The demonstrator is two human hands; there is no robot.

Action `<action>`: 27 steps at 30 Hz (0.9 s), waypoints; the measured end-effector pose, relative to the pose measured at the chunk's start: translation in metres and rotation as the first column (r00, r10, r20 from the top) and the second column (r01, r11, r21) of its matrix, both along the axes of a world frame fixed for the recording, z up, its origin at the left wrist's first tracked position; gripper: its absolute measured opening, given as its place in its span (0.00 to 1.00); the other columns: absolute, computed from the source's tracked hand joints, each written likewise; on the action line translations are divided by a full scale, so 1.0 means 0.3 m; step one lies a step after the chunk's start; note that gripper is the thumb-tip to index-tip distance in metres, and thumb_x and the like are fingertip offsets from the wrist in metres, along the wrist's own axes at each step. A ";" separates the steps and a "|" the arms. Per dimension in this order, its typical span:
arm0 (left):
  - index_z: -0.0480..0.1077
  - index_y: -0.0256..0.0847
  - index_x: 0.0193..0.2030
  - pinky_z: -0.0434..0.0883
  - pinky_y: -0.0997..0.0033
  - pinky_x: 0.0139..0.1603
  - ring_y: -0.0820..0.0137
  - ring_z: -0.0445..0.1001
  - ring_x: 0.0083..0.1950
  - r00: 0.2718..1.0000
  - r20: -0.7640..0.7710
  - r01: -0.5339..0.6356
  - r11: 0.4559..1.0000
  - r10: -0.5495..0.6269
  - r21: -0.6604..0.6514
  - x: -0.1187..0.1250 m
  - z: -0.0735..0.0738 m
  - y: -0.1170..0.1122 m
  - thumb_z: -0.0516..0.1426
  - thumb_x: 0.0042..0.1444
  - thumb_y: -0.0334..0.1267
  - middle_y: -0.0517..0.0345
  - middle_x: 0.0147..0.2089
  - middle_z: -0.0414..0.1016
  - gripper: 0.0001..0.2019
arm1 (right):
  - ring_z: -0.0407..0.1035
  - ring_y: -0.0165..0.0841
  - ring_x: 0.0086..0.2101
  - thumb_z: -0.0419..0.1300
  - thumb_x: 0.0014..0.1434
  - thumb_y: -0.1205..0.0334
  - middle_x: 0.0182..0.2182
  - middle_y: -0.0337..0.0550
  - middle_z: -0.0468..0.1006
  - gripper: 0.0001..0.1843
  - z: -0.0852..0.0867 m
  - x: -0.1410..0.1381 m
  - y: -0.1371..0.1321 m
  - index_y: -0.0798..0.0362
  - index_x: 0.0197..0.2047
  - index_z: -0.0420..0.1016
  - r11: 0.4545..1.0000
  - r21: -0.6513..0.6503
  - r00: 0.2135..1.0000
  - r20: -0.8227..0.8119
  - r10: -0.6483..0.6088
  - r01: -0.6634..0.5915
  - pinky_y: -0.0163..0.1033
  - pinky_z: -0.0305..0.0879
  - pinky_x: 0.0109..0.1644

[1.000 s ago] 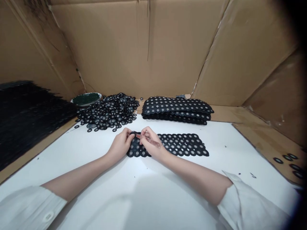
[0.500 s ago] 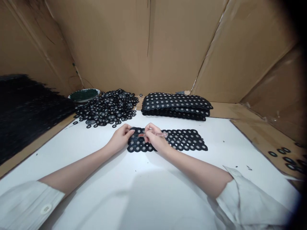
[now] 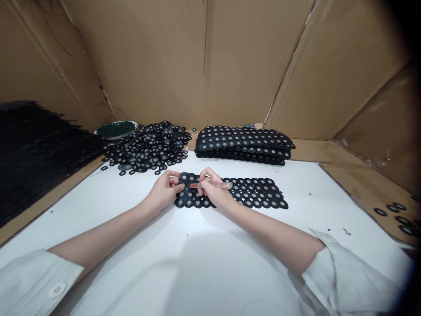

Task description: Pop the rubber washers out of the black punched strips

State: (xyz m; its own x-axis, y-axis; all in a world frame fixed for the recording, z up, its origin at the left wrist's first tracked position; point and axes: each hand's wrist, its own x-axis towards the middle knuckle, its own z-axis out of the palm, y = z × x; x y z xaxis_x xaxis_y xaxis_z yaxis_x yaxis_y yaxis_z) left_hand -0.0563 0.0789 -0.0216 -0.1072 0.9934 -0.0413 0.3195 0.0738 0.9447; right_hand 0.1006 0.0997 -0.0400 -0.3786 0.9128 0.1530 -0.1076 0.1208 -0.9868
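Observation:
A black sheet of joined round discs with grey centres [image 3: 259, 193] lies flat on the white tabletop. My left hand [image 3: 166, 188] pinches the sheet's left edge between thumb and fingers. Closed around a slim, clear-handled tool with a reddish end [image 3: 223, 185], my right hand [image 3: 212, 188] rests over the left half of the sheet. The tool's working tip is too small to make out. My right hand hides part of the discs beneath it.
A heap of loose black rings and discs [image 3: 151, 147] sits at the back left, beside a dish of dark green material [image 3: 116, 129]. Stacked disc sheets [image 3: 243, 142] lie behind my hands. Loose rings [image 3: 391, 208] are on cardboard at right. Cardboard walls [image 3: 210, 66] enclose the table.
My left fingers have shifted slightly at the sheet's edge, the index finger now straighter. The right hand and tool stay nearly in place. The camera view has moved a little.

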 end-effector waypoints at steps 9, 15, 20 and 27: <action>0.59 0.40 0.42 0.64 0.72 0.28 0.71 0.68 0.28 0.989 -0.069 -0.126 0.987 0.133 0.096 0.037 -0.017 -0.059 0.55 0.44 0.36 0.60 0.29 0.69 0.16 | 0.53 0.25 0.20 0.46 0.51 0.66 0.20 0.30 0.59 0.04 0.012 -0.012 -0.033 0.50 0.33 0.55 0.968 0.223 0.973 0.222 0.060 -0.111 0.31 0.49 0.25; 0.60 0.41 0.42 0.63 0.70 0.32 0.69 0.69 0.32 0.927 -0.365 -0.019 0.982 0.088 0.188 -0.001 -0.018 -0.037 0.54 0.47 0.38 0.60 0.31 0.69 0.15 | 0.58 0.25 0.22 0.49 0.49 0.65 0.22 0.31 0.63 0.03 0.001 -0.016 -0.006 0.51 0.28 0.55 0.993 0.117 0.988 0.155 -0.026 0.008 0.31 0.52 0.26; 0.63 0.40 0.34 0.62 0.70 0.32 0.68 0.69 0.31 0.878 -0.476 0.070 0.997 -0.042 0.041 -0.043 -0.031 0.017 0.53 0.47 0.39 0.60 0.29 0.69 0.08 | 0.56 0.23 0.19 0.48 0.45 0.69 0.20 0.29 0.63 0.07 0.012 -0.010 -0.010 0.51 0.28 0.52 0.999 -0.014 0.999 0.004 0.033 -0.033 0.29 0.50 0.23; 0.56 0.42 0.30 0.59 0.72 0.29 0.69 0.66 0.29 0.818 -0.572 0.128 0.989 -0.061 0.078 -0.032 -0.002 0.003 0.48 0.51 0.39 0.63 0.26 0.66 0.04 | 0.57 0.25 0.21 0.47 0.46 0.69 0.19 0.30 0.62 0.05 0.003 -0.014 -0.023 0.51 0.28 0.53 0.997 0.054 0.998 0.050 0.046 -0.048 0.29 0.49 0.22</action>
State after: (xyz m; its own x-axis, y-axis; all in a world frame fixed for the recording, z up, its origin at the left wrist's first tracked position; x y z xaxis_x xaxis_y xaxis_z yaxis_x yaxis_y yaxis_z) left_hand -0.0660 0.0798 -0.0222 0.0167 0.9943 0.1054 0.8003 -0.0764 0.5947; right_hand 0.0964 0.0928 -0.0392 -0.4290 0.8846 0.1827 -0.0663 0.1709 -0.9831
